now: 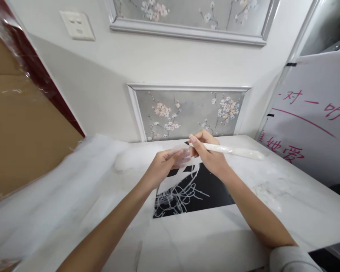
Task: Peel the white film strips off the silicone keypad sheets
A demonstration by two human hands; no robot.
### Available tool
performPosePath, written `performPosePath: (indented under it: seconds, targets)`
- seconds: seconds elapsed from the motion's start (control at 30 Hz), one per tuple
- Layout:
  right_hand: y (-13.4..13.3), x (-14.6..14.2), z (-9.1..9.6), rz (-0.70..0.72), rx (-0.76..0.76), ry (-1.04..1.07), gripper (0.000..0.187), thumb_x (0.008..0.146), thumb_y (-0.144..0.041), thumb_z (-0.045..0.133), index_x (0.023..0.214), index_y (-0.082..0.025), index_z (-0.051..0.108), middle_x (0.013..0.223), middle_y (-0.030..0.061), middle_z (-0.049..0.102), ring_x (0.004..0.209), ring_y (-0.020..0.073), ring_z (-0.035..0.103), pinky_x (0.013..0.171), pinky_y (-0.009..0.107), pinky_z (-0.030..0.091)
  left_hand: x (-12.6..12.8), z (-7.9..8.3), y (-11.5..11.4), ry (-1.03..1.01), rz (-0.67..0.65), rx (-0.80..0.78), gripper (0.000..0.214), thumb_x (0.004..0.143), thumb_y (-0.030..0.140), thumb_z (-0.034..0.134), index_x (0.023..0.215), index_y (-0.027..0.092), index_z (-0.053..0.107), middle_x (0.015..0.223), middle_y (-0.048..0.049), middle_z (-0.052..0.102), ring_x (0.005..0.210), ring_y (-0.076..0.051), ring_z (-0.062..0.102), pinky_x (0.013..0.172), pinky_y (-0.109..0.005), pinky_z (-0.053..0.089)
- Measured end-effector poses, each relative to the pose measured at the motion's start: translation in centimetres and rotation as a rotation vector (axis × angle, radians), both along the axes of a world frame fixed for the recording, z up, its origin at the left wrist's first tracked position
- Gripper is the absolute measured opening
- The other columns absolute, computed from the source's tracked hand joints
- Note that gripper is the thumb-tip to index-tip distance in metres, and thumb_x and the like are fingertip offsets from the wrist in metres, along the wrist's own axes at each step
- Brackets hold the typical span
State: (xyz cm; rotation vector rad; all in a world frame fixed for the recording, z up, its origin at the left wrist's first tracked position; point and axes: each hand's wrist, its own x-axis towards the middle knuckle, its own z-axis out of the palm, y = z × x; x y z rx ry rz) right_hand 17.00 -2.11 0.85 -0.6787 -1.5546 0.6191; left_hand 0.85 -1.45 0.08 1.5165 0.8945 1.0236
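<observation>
My left hand (pixel 162 166) is closed, pinching a small clear plastic piece (pixel 183 156) whose exact kind I cannot make out. Close to its right, my right hand (pixel 209 155) grips a long white pen-like tool (pixel 232 150) with a dark pointed tip facing left. The fingertips of both hands nearly meet at the plastic. Beneath them lies a black mat (pixel 212 194). Thin whitish strips (pixel 178 200) are heaped in loops on its left part, and some rise toward the hands. A pale flat sheet or strip (pixel 174 181) shows below my left hand.
The white marbled table (pixel 198 241) meets a wall with a framed floral panel (pixel 187 113). White translucent wrapping (pixel 59 189) covers the left side, next to a large cardboard box (pixel 19 124). A whiteboard (pixel 314 124) with red writing stands at the right.
</observation>
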Motion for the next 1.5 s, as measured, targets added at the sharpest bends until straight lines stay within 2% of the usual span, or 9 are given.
performPosePath:
  seconds: [0.1,0.27,0.4,0.67,1.03,1.13,1.33,1.4,1.5]
  targets:
    - [0.6,-0.3,-0.4,-0.003,0.006,0.061,0.031,0.086,-0.041,0.054,0.066,-0.019,0.044,0.051,-0.0053,0.053,0.048,0.007,0.048,0.051,0.022,0.039,0.1,0.2,0.0,-0.116,-0.058,-0.12,0.034,0.079,0.042,0.064,0.104,0.019,0.07,0.11,-0.0093,0.068,0.101,-0.025,0.064,0.082,-0.033,0.053]
    - [0.7,-0.2,-0.6,0.029,0.053,0.098,0.035,0.091,-0.042,0.046,0.064,-0.019,0.047,0.049,-0.0058,0.046,0.046,0.0066,0.044,0.05,0.022,0.037,0.1,0.5,0.0,-0.234,-0.09,-0.231,0.027,0.083,0.035,0.061,0.103,0.018,0.07,0.11,-0.0083,0.068,0.1,-0.022,0.065,0.074,-0.023,0.055]
    - [0.6,-0.1,-0.7,0.04,0.089,0.127,0.038,0.093,-0.041,0.04,0.062,-0.019,0.046,0.047,-0.006,0.042,0.043,0.0063,0.04,0.047,0.021,0.034,0.0,0.6,-0.1,-0.307,-0.082,-0.286,0.022,0.088,0.03,0.056,0.103,0.02,0.069,0.108,-0.0067,0.069,0.097,-0.019,0.066,0.076,-0.023,0.056]
    - [0.9,-0.1,-1.0,0.047,0.047,-0.021,0.037,0.094,-0.037,0.039,0.063,-0.019,0.045,0.045,-0.0068,0.04,0.042,0.006,0.037,0.046,0.02,0.031,0.2,0.9,-0.9,-0.331,-0.064,-0.173,0.031,0.08,0.038,0.065,0.106,0.021,0.069,0.103,-0.0069,0.071,0.098,-0.021,0.066,0.08,-0.029,0.055]
    - [1.1,-1.0,-1.6,-0.247,0.165,-0.375,0.028,0.093,-0.034,0.033,0.069,-0.021,0.034,0.054,-0.0043,0.038,0.048,0.0102,0.037,0.05,0.024,0.028,1.2,-0.2,-1.6,-0.289,-0.02,-0.077,0.031,0.082,0.039,0.062,0.109,0.023,0.068,0.113,-0.0059,0.067,0.11,-0.022,0.06,0.088,-0.032,0.052]
    - [1.7,-1.6,-2.1,-0.247,0.121,-0.229,0.032,0.093,-0.04,0.035,0.067,-0.021,0.033,0.054,-0.005,0.036,0.048,0.0093,0.037,0.049,0.023,0.028,1.4,-0.3,-1.8,-0.312,-0.019,-0.063,0.031,0.083,0.04,0.061,0.109,0.024,0.067,0.116,-0.0054,0.066,0.109,-0.021,0.06,0.086,-0.03,0.053]
    - [3.1,-0.5,-1.3,-0.028,-0.117,0.474,0.035,0.089,-0.054,0.039,0.074,-0.022,0.038,0.052,-0.0093,0.031,0.037,0.0057,0.026,0.038,0.019,0.025,0.9,0.7,-2.0,-0.269,0.021,-0.145,0.039,0.076,0.044,0.067,0.107,0.021,0.068,0.098,-0.0066,0.071,0.088,-0.017,0.067,0.071,-0.024,0.055]
    - [3.0,0.2,-0.8,-0.067,-0.033,0.49,0.03,0.088,-0.051,0.043,0.082,-0.022,0.044,0.06,-0.0063,0.046,0.045,0.0062,0.042,0.046,0.019,0.037,0.7,1.0,-2.1,-0.226,-0.035,-0.12,0.04,0.075,0.045,0.067,0.105,0.02,0.068,0.097,-0.0072,0.071,0.085,-0.017,0.068,0.071,-0.024,0.055]
    - [2.1,0.8,-0.3,-0.164,0.1,0.22,0.03,0.092,-0.046,0.039,0.093,-0.021,0.053,0.08,0.001,0.061,0.076,0.0109,0.059,0.071,0.024,0.046,0.4,1.2,-2.1,-0.182,-0.079,-0.071,0.039,0.077,0.046,0.066,0.104,0.019,0.068,0.099,-0.0072,0.071,0.082,-0.016,0.068,0.072,-0.025,0.055]
